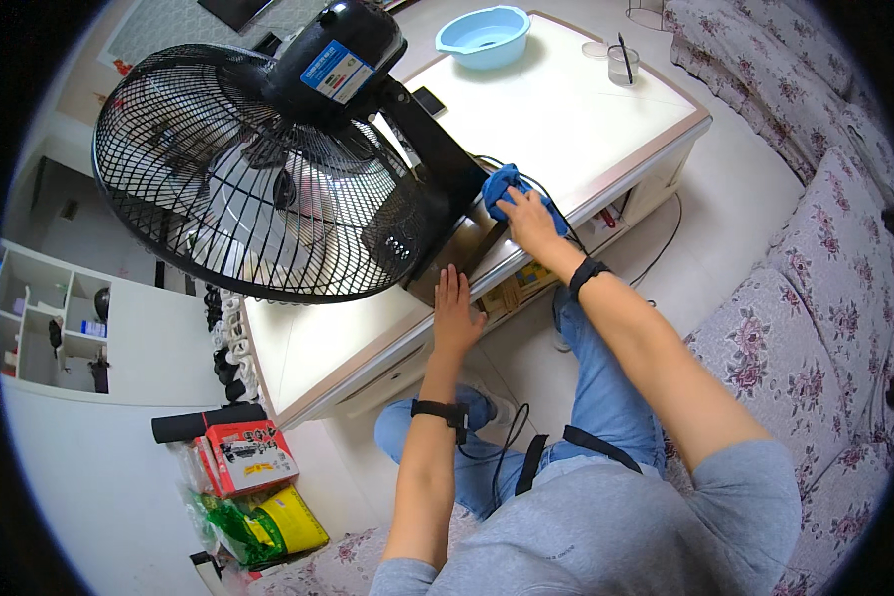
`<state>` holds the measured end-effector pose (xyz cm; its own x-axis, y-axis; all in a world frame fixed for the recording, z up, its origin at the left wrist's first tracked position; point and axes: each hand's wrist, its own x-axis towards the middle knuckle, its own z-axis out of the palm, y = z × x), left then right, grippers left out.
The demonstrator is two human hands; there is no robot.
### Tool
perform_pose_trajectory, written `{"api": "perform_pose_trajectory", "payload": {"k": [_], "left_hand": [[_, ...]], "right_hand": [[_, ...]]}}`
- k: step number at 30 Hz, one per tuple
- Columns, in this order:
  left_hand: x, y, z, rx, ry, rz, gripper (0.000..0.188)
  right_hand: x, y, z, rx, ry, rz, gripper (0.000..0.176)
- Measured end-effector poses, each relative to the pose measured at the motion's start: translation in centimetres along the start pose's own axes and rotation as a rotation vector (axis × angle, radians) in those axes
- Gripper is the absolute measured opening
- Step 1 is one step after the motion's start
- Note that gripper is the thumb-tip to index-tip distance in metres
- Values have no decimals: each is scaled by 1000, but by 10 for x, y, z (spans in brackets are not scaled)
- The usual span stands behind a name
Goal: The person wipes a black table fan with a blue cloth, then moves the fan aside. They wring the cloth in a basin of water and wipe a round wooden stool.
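Note:
A black electric fan [343,26] stands on a white-topped coffee table [566,112], with its round wire grille [186,276] tilted to the left. My right hand [530,221] presses a crumpled blue cloth [501,181] against the right end of the fan's base [458,249]. The cloth bunches under and around my fingers. My left hand [458,313] lies flat at the front edge of the base, fingers stretched out and holding nothing. A dark cord [536,182] passes behind the cloth and over the table's edge.
A light blue plastic basin [484,37], a glass with a dark stick [623,67] and a phone [428,102] are on the table. A floral-covered sofa [782,328] curves along the right. Red boxes [257,458] and a yellow-green bag [287,521] lie at lower left.

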<state>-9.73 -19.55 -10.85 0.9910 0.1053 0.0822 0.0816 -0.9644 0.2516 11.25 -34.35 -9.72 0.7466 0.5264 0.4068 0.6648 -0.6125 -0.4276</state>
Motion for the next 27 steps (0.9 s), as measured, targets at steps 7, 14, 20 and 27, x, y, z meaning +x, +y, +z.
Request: {"api": "perform_pose_trajectory", "payload": {"k": [7, 14, 20, 27], "left_hand": [[1, 11, 7, 6, 106, -5, 74], [8, 37, 6, -417, 89, 16, 63], [95, 88, 26, -995, -172, -226, 68], [189, 148, 76, -1677, -292, -709, 71]], "right_hand": [[-26, -11, -16, 117, -364, -157, 41], [-12, 71, -94, 1134, -39, 723, 59], [54, 87, -97, 1189, -56, 615, 43], [155, 70, -7, 527, -491, 88, 41]]}}
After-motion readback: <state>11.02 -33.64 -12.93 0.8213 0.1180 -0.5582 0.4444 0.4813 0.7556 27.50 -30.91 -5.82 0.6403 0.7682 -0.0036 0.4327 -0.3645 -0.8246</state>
